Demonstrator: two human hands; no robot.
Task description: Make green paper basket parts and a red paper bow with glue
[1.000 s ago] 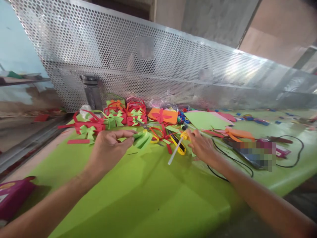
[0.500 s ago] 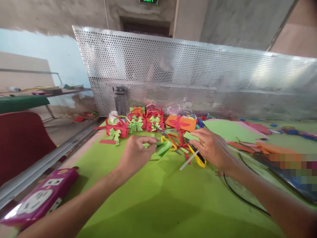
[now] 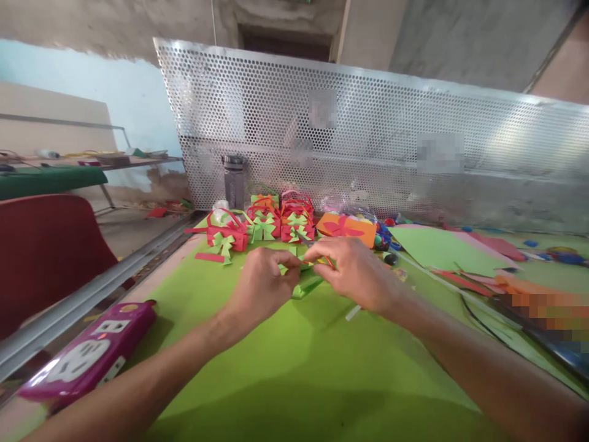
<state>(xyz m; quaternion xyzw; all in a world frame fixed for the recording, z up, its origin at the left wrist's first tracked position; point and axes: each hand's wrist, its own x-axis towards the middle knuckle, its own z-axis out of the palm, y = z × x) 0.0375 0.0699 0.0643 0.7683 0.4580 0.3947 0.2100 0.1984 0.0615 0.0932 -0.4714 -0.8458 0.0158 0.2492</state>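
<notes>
My left hand [image 3: 269, 279] is closed in a pinch on a folded strip of green paper [image 3: 307, 287] above the green table. My right hand [image 3: 354, 270] has come up against the left one, thumb and fingers pinched together at the paper's upper edge. Its fingertips hide whatever is between them. Behind the right fingers, a bit of the scissors [image 3: 301, 237] shows, the rest covered. A whitish stick [image 3: 353, 313] pokes out under the right hand. Just beyond are small red paper baskets [image 3: 237, 238] with green bows.
An orange paper box [image 3: 363, 232] with a red bow stands behind my right hand. Green paper sheets [image 3: 442, 245] lie to the right. A purple power strip [image 3: 92, 353] is at the left edge. A bottle [image 3: 234, 184] stands before the perforated metal panel [image 3: 368, 116].
My right hand has moved left, from beside the yellow-handled tool to my left hand, and its fingers have closed in. The whole view has shifted slightly.
</notes>
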